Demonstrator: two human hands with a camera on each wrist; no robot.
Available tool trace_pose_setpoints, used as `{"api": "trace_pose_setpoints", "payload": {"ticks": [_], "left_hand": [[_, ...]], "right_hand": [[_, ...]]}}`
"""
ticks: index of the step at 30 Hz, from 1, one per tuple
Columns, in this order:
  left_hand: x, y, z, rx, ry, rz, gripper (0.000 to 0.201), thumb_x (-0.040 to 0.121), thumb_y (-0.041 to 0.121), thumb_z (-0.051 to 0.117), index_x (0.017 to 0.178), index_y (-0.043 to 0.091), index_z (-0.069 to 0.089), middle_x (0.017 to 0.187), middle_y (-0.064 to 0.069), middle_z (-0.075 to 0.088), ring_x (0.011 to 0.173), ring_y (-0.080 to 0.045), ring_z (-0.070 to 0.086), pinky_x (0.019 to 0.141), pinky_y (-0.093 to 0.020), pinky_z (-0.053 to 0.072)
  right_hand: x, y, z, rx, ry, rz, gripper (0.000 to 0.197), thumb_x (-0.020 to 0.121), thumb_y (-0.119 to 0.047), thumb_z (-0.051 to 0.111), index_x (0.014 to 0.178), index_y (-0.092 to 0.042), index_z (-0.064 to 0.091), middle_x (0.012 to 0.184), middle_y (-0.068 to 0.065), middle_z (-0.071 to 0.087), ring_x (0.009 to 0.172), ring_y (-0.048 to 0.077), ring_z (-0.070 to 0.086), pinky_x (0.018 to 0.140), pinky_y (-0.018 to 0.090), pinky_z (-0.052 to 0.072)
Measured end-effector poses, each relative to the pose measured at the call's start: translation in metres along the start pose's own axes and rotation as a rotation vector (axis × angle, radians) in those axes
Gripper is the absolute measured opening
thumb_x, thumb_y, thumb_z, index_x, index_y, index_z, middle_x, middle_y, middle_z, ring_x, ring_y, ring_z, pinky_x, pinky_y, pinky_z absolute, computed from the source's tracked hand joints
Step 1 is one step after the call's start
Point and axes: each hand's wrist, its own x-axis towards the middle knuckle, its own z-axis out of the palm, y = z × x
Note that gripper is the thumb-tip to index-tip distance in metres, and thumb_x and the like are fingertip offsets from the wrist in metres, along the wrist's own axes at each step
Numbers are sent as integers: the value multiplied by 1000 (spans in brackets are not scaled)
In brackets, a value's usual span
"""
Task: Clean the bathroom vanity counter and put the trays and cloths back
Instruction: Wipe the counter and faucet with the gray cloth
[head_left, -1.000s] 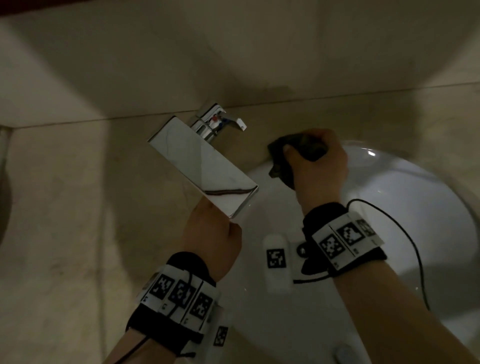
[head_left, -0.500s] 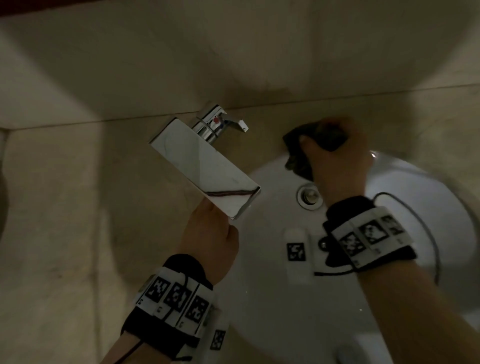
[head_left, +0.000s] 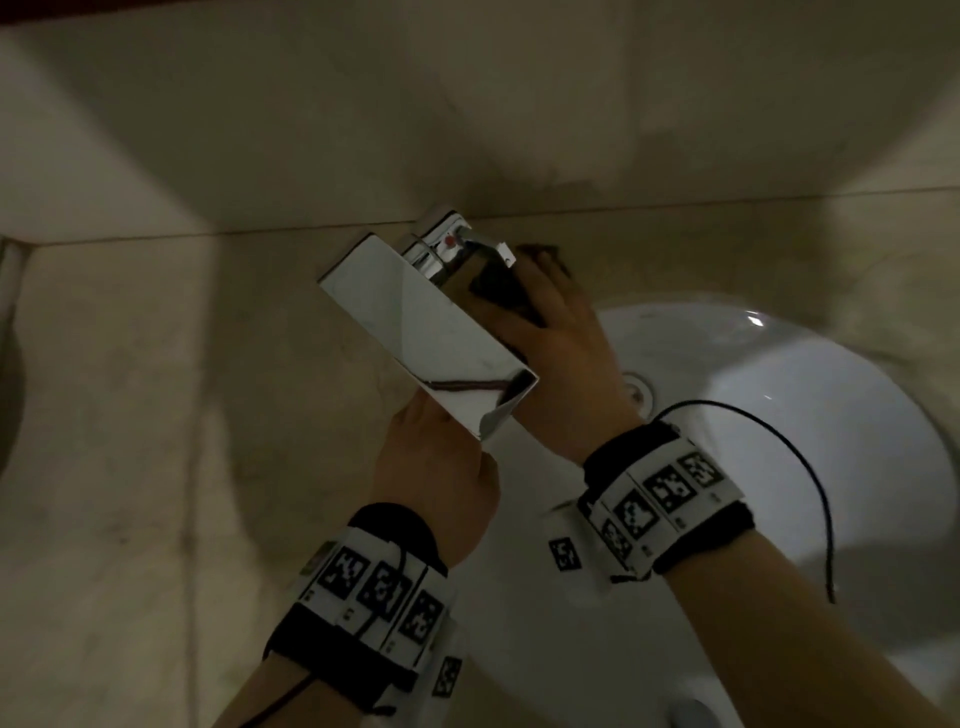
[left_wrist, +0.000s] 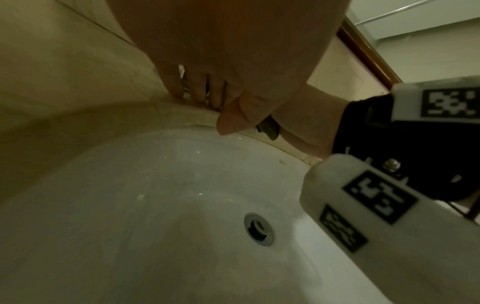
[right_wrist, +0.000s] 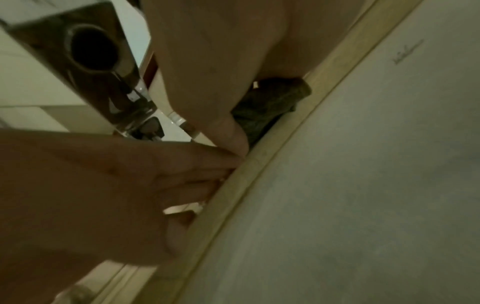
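The right hand (head_left: 558, 358) has its fingers (right_wrist: 223, 131) pressed on a dark cloth (right_wrist: 270, 102), holding it against the beige worktop (head_left: 727, 249) behind the white sink (head_left: 779, 405), beside the chrome tap (head_left: 426, 332). The left hand (head_left: 436, 467) rests straight fingers (left_wrist: 197, 90), slightly apart, on the worktop under the tap's spout, thumb hanging over the sink rim.
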Motion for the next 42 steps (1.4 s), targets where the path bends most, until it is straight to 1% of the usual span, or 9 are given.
{"api": "trace_pose_setpoints", "payload": {"ticks": [7,14,19,23,26,31,35,37,42], "left_hand": [[-2,3,13,-25,121,-26,32,85,17,28,107,6,49,86,-18,66,86,-32,53,79,-37,47],[-5,-1,14,-7,13,-32,47,84,21,29,126,3,39,111,-24,65,101,-39,64,90,-46,49],[-4,1,8,-19,18,-27,67,75,25,33,142,18,25,125,-20,59,115,-35,47,100,-38,35],[-5,-3,17,-16,108,-7,71,74,22,33,143,24,16,133,-18,53,117,-32,39,99,-40,31],[-6,-5,23,8,214,26,67,74,19,33,140,15,25,129,-16,45,110,-32,41,96,-38,30],[-5,-2,20,49,182,12,54,71,21,35,122,4,41,105,-25,66,103,-36,47,89,-37,30],[-5,-5,11,88,40,-17,62,71,24,34,127,1,48,115,-23,63,108,-35,41,92,-37,28],[-6,-3,13,70,44,8,64,72,21,33,132,-1,32,118,-27,61,110,-41,45,93,-40,28],[-4,3,13,67,90,-47,59,71,27,35,124,4,43,112,-24,66,109,-35,39,94,-39,28]], "right_hand": [[11,11,-28,80,36,250,55,85,-40,39,137,-28,51,157,9,23,144,38,15,115,55,19],[12,-14,4,83,-142,-49,46,88,-43,62,132,-30,57,152,7,34,142,36,22,111,53,30],[12,31,-26,92,76,159,45,86,-27,42,127,-29,60,151,7,36,137,35,29,110,52,31],[17,37,-30,48,182,323,48,84,-14,49,130,-25,58,152,12,32,140,38,27,107,56,34],[21,11,-13,18,92,228,47,83,-17,51,129,-20,58,151,17,32,139,44,25,107,58,33],[21,3,-7,32,-62,101,50,87,-41,35,132,-30,55,153,11,31,139,39,26,109,57,29],[15,40,-37,21,130,296,47,86,-24,46,131,-32,56,153,4,32,135,34,31,109,52,32],[13,57,-48,37,207,406,46,86,-19,49,130,-32,57,153,2,33,137,31,30,109,50,33],[17,35,-26,-33,277,446,51,81,-18,46,132,-21,56,151,18,31,137,41,28,107,55,33]]}}
